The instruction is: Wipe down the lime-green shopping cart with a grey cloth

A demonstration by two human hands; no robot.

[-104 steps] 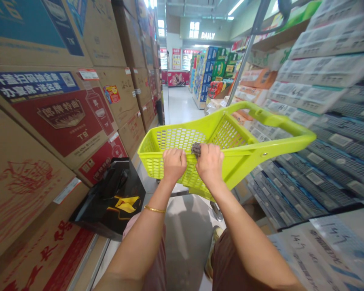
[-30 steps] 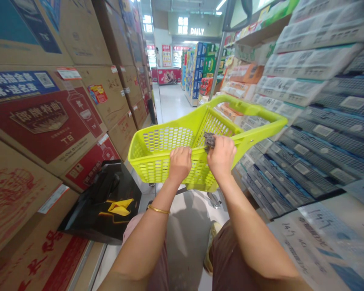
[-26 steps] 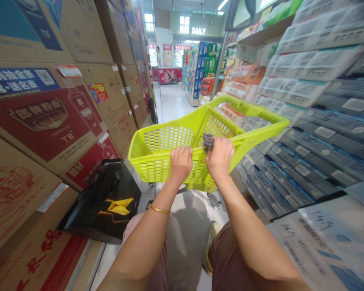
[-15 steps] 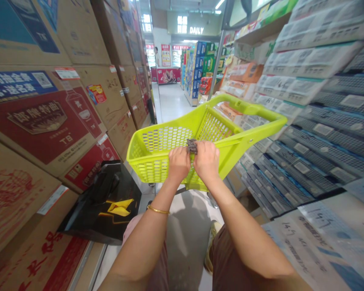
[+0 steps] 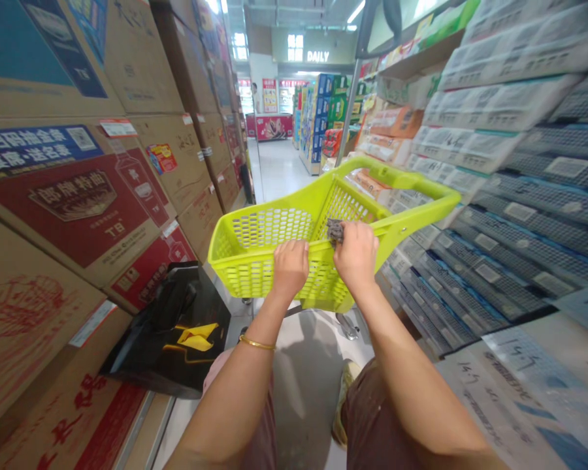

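A lime-green shopping cart [image 5: 255, 274] with perforated basket walls stands before me, its handle off to the right. My left hand [image 5: 291, 264] is closed over the near rim of the basket. My right hand [image 5: 357, 256] is closed around a crumpled grey-brown cloth [image 5: 335, 231], held against the same rim further right, towards the handle. Part of the cloth sticks out to the left of the fingers. The basket's visible inside shows bare green walls.
Stacked cardboard cartons [image 5: 78, 202] rise on the left, with a black bag [image 5: 166, 352] at their foot. Packs of paper goods [image 5: 500, 215] are piled on the right. A tiled aisle [image 5: 284, 166] runs ahead past blue and green stacked goods [image 5: 323, 117]. A metal post [image 5: 351, 108] stands beyond the cart.
My right hand has slid right along the rim with the cloth, away from my left hand. My left hand stays at about the same place on the rim.
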